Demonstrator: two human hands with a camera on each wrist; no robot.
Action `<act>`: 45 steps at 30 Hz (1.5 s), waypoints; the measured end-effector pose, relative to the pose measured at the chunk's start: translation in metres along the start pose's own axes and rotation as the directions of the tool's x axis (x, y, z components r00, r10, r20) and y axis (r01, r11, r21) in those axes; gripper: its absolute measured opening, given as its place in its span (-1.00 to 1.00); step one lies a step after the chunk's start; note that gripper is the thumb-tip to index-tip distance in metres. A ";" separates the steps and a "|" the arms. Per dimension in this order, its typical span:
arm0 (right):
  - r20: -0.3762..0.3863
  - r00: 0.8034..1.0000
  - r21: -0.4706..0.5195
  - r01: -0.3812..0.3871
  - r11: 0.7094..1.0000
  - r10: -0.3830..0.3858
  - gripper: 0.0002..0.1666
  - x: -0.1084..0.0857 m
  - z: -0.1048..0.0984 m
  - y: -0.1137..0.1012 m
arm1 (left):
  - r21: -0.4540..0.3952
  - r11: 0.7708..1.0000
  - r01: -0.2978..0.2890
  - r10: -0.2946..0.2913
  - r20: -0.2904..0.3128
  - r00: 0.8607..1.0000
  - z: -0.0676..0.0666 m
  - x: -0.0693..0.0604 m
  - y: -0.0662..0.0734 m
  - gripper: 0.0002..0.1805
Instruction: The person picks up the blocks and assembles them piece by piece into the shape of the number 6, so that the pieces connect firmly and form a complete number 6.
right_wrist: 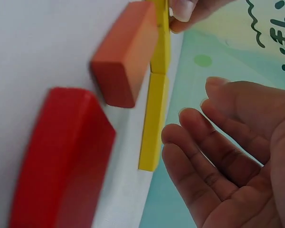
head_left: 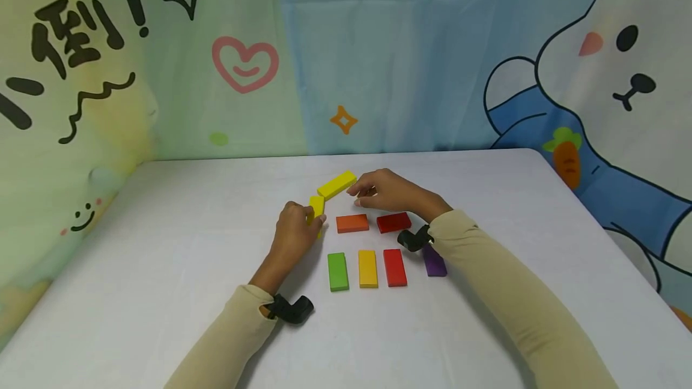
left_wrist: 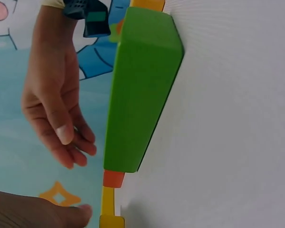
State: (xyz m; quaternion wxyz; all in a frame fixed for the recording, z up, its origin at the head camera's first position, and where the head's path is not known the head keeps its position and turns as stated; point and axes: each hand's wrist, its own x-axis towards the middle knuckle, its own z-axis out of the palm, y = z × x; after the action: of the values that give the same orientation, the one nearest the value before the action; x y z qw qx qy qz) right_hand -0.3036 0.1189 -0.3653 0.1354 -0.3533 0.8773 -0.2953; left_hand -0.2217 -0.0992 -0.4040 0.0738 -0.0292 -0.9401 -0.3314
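My left hand (head_left: 294, 227) pinches a yellow block (head_left: 318, 204) between thumb and fingers, over the white table. That block's upper end meets the lower left end of another yellow block (head_left: 336, 185), which lies at a slant. Just right of the slanted block hovers my right hand (head_left: 386, 189), its fingers loosely bent and holding nothing; the right wrist view shows a gap between these fingers (right_wrist: 194, 142) and the yellow block (right_wrist: 153, 123). In the left wrist view, only the left thumb (left_wrist: 76, 216) shows, beside a yellow block's end (left_wrist: 112, 222).
Nearer me lie an orange block (head_left: 352, 223) and a dark red block (head_left: 393, 222). In front of them are green (head_left: 337, 272), yellow-orange (head_left: 368, 269), red (head_left: 395, 268) and purple (head_left: 434, 262) blocks, the purple partly behind the right wrist's camera. A printed cloth hangs behind the table (head_left: 216, 182).
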 end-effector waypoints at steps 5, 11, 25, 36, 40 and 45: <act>0.042 0.999 0.007 -0.002 1.000 0.002 -0.64 -0.005 0.006 0.000 | -0.012 1.000 -0.028 0.028 -0.011 1.000 -0.001 -0.001 0.001 -0.64; 0.072 0.997 -0.008 -0.037 0.999 0.038 -0.62 -0.010 0.013 0.001 | 0.008 0.999 -0.032 0.032 -0.008 0.999 0.000 -0.002 0.002 -0.64; 0.102 0.995 -0.048 -0.013 0.999 0.018 -0.57 -0.011 0.026 -0.001 | 0.012 0.998 -0.066 0.065 0.026 0.998 -0.002 -0.001 0.001 -0.73; 0.124 0.992 -0.155 -0.018 0.988 0.038 -0.56 -0.007 0.025 -0.007 | -0.020 0.998 -0.065 0.066 0.033 0.997 -0.003 -0.002 -0.002 -0.74; 0.130 0.990 -0.164 -0.026 0.986 0.048 -0.56 -0.008 0.025 -0.009 | -0.021 0.997 -0.072 0.072 0.026 0.997 -0.002 -0.002 -0.003 -0.75; 0.132 0.990 -0.160 -0.027 0.987 0.048 -0.56 -0.008 0.025 -0.010 | -0.018 0.998 -0.065 0.066 0.023 0.998 -0.001 -0.003 -0.002 -0.75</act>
State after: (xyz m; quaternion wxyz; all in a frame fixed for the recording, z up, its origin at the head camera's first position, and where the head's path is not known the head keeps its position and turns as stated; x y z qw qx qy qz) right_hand -0.2815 0.1083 -0.3791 0.1720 -0.3655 0.8932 -0.1977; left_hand -0.2184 -0.1014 -0.4048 0.0730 -0.0645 -0.9366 -0.3365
